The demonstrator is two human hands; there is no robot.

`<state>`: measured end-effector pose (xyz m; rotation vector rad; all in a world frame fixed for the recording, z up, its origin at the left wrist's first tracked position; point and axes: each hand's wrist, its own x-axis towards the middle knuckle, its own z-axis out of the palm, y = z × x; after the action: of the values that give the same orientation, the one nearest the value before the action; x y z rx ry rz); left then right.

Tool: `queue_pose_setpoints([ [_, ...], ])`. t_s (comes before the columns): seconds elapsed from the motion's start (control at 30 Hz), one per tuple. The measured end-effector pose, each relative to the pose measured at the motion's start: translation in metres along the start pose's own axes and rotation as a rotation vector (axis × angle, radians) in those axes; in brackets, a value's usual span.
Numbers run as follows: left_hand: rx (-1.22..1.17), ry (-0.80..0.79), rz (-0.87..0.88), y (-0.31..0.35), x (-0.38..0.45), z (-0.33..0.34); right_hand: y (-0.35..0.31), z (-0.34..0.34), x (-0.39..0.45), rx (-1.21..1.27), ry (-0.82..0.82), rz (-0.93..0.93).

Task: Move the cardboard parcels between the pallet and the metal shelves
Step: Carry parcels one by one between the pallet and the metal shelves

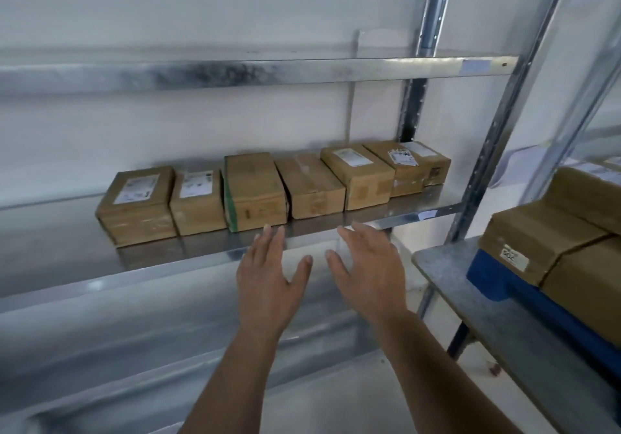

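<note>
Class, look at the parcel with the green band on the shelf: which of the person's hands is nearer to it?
Left. The left hand reaches up just below the green-banded parcel, fingertips near its front edge. The right hand is further right, below the neighbouring plain parcels.

White wall [201, 6] behind; pale floor [353, 400] below; grey table [504, 316] at right; even, diffuse light throughout.

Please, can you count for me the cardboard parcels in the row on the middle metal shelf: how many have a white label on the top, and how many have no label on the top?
Parcels with a white label on top: 4
Parcels with no label on top: 2, the green-taped one and its right neighbour
Total in the row: 6
</note>
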<state>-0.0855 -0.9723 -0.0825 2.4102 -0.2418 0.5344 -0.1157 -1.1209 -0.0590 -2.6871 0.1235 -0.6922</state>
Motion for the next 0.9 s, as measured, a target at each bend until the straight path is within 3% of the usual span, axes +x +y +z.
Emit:
queue_pose_setpoints([
  [0.33, 0.096, 0.084, -0.145, -0.062, 0.023, -0.012, -0.045, 0.06, 0.05, 0.055, -0.174, -0.149],
  [0.9, 0.222, 0.181, -0.349, -0.151, 0.065, -0.047, -0.13, 0.15, 0.111, 0.264, -0.303, -0.334],
])
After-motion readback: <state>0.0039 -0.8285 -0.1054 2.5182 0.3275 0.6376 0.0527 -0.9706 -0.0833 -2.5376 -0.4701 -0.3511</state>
